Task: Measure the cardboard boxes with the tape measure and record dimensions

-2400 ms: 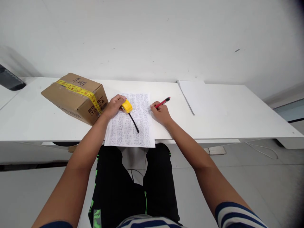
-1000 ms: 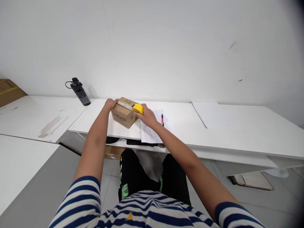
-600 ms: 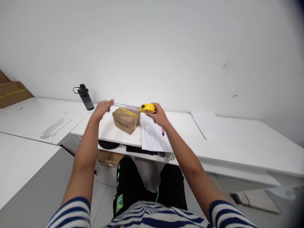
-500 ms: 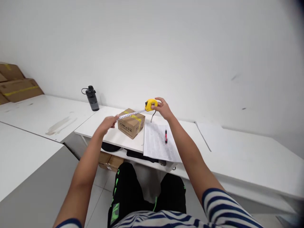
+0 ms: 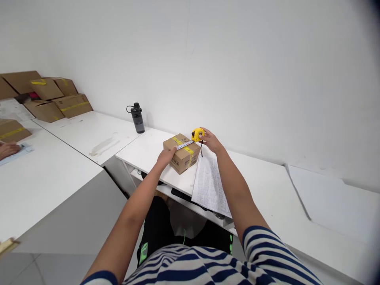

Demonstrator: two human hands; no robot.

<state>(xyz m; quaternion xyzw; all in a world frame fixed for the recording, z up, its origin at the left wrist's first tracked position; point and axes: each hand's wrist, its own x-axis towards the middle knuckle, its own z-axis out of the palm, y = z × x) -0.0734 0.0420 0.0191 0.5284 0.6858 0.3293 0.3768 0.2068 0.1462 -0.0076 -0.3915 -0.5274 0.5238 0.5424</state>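
A small cardboard box (image 5: 184, 159) sealed with yellow tape sits on the white desk (image 5: 148, 148). My right hand (image 5: 209, 141) grips a yellow tape measure (image 5: 197, 134) at the box's far right corner. Its blade (image 5: 184, 145) runs across the box top to my left hand (image 5: 166, 155), which pinches the blade's end at the near left edge. A sheet of written paper (image 5: 209, 184) lies right of the box, partly under my right forearm.
A dark water bottle (image 5: 137, 118) stands at the back left of the desk. Several cardboard boxes (image 5: 56, 99) are stacked on a far table at left. Another person's hand (image 5: 7, 149) rests on a near-left table. A white board (image 5: 332, 198) lies at right.
Both hands have come back down to the box, with the tape blade now laid across its top. The camera has swung left, and the red pen is no longer in view.
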